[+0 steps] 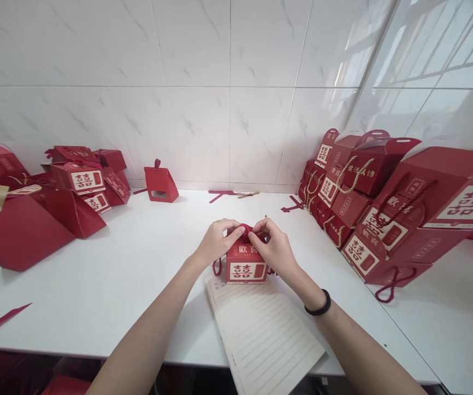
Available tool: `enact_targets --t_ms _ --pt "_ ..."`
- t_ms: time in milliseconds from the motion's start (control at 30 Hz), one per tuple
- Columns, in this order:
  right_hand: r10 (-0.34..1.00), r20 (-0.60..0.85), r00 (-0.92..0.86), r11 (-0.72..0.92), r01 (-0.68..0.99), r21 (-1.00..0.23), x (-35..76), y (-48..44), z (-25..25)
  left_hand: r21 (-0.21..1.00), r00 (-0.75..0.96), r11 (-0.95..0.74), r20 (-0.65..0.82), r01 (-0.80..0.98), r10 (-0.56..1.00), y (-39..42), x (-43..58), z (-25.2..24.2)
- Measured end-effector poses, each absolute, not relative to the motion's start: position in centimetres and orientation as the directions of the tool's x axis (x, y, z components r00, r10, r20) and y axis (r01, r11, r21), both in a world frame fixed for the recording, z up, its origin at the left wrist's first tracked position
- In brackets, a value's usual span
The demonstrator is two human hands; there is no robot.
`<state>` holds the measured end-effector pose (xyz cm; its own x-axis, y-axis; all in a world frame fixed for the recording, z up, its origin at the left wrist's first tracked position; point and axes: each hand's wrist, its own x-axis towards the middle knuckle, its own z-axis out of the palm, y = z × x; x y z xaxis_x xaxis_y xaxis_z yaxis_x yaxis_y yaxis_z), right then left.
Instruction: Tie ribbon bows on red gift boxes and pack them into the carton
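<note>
A small red gift box with white characters and a cream label stands upright at the far end of a lined notepad. Dark red rope loops hang at its two sides. My left hand pinches the left part of a dark red ribbon on top of the box. From the right, my right hand, with a black band on the wrist, pinches the same ribbon. The fingers partly hide the ribbon and the box's top.
Stacked red gift boxes with rope handles line the right side. More red boxes crowd the left. A small red box with a window stands near the tiled wall. Loose ribbon strips lie at the back.
</note>
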<state>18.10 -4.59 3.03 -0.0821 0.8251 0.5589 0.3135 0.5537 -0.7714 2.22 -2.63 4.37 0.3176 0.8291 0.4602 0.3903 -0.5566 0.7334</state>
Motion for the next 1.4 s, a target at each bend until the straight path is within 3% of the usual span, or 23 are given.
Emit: enact_targets --t_ms 433,700,1167,1400 --pt "0.827 0.557 -0.073 0.544 0.351 -0.762 18.1 -4.4 2.9 0.925 0.212 -0.361 0.332 0.118 0.919 -2.8 3.2 4.1" --pt "0.836 0.542 -0.08 0.535 0.332 -0.776 18.1 -4.2 3.0 0.982 0.286 -0.144 0.173 -0.119 0.942 -2.6 3.2 3.9" --pt "0.88 0.449 -0.155 0.474 0.226 -0.851 18.8 -3.6 3.0 0.986 0.344 -0.138 0.163 -0.095 0.925 -2.8 3.0 4.2" --pt "0.853 0.498 -0.16 0.523 0.253 -0.814 19.0 -4.0 3.5 0.987 0.333 -0.15 0.16 -0.057 0.929 -2.5 2.9 4.1"
